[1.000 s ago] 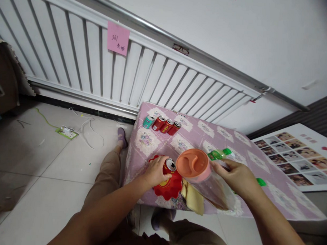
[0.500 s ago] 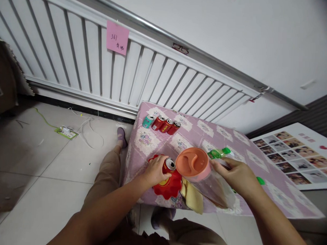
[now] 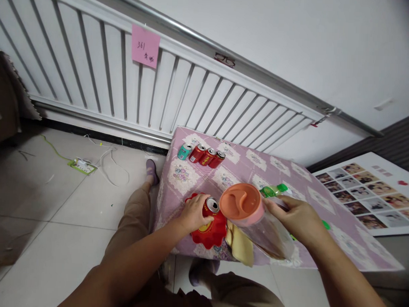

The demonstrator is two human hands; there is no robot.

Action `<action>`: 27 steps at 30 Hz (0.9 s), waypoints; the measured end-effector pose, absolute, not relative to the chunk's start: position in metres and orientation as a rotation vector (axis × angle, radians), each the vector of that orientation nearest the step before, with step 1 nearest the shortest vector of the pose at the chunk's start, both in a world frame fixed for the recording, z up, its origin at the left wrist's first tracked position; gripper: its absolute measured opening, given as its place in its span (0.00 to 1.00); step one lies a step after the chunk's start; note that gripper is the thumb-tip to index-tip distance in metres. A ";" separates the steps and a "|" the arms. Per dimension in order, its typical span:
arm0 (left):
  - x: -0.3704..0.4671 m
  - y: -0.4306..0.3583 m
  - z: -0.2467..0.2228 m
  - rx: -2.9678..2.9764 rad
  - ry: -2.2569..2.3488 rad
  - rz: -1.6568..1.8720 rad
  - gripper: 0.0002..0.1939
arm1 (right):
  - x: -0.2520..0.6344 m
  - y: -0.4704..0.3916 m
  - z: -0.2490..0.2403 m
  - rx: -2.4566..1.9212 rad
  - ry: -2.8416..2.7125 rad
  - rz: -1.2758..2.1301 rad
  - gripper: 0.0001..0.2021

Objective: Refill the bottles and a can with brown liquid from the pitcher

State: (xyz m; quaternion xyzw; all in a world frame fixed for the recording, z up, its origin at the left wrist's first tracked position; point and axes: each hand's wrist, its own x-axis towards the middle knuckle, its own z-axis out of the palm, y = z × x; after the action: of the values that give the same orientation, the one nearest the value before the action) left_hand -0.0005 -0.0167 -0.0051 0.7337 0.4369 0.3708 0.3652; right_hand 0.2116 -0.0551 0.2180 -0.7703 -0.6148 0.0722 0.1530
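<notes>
My left hand [image 3: 195, 212] is wrapped round a red can [image 3: 211, 206] with an open top, over a red scalloped tray [image 3: 211, 236] near the table's front edge. By its handle, my right hand [image 3: 291, 214] holds a clear pitcher [image 3: 271, 238] with an orange lid [image 3: 240, 202]. The pitcher is tilted, its lid end beside the can, and brown liquid lies along its lower side. Between tray and pitcher, a yellow cloth [image 3: 240, 246] hangs over the table edge.
Toward the back left of the patterned tablecloth [image 3: 186, 174] stand a teal can [image 3: 184, 151] and several red cans [image 3: 207, 156]. A green-capped bottle [image 3: 273, 190] lies behind the pitcher. A white radiator [image 3: 126, 79] borders the table. A power strip [image 3: 82, 165] lies on the floor.
</notes>
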 end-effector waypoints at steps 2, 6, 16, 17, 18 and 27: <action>-0.001 -0.017 -0.005 1.884 1.128 0.945 0.38 | 0.211 -0.055 0.219 -2.218 -1.754 0.199 0.27; -0.001 -0.017 -0.005 1.875 1.121 0.948 0.38 | 0.211 -0.055 0.218 -2.210 -1.770 0.180 0.29; 0.001 -0.016 -0.008 1.891 1.124 0.973 0.38 | 0.215 -0.056 0.217 -2.200 -1.798 0.142 0.27; 0.000 -0.016 -0.008 1.890 1.127 0.971 0.38 | 0.215 -0.056 0.217 -2.206 -1.792 0.152 0.27; 0.000 -0.017 -0.007 1.887 1.128 0.966 0.38 | 0.214 -0.056 0.218 -2.212 -1.788 0.160 0.28; -0.001 -0.017 -0.005 1.884 1.125 0.956 0.38 | 0.211 -0.056 0.220 -2.237 -1.772 0.183 0.26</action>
State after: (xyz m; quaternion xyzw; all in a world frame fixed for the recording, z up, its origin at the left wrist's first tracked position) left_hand -0.0009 -0.0170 -0.0047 0.7327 0.4376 0.3718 0.3653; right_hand 0.2109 -0.0559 0.2200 -0.7745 -0.6136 0.0635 0.1404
